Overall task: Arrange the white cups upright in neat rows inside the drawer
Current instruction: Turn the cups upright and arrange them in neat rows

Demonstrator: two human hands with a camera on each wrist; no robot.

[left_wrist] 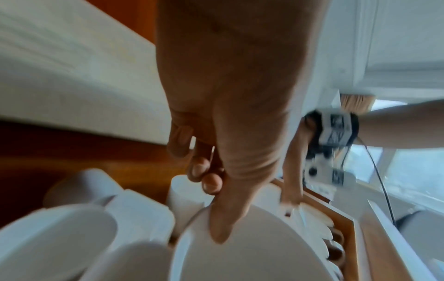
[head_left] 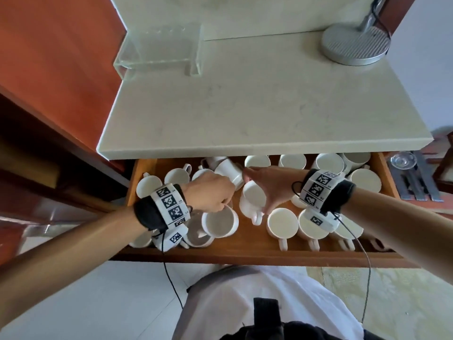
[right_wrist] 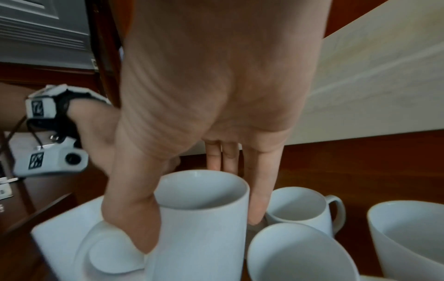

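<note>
The wooden drawer [head_left: 245, 255] stands pulled out under the counter and holds several white cups. My left hand [head_left: 221, 204] pinches the rim of an upright cup [head_left: 220, 224] at the left front; in the left wrist view the thumb [left_wrist: 221, 224] lies inside that cup's rim [left_wrist: 252, 256] and the fingers curl outside it. My right hand [head_left: 259, 190] grips an upright cup [head_left: 252, 196] in the middle. In the right wrist view the thumb [right_wrist: 134, 209] presses its left side [right_wrist: 204, 228] and the fingers [right_wrist: 258, 190] wrap behind it. A tilted cup [head_left: 229, 171] leans just behind both hands.
Upright cups [head_left: 282, 222] stand in rows on the drawer's right half; the left side is a jumble [head_left: 149, 185]. The pale countertop [head_left: 245, 106] overhangs the drawer's back. On it are a clear acrylic stand [head_left: 157, 50] and a round metal base [head_left: 355, 44]. A glass and cutlery [head_left: 402, 163] lie right.
</note>
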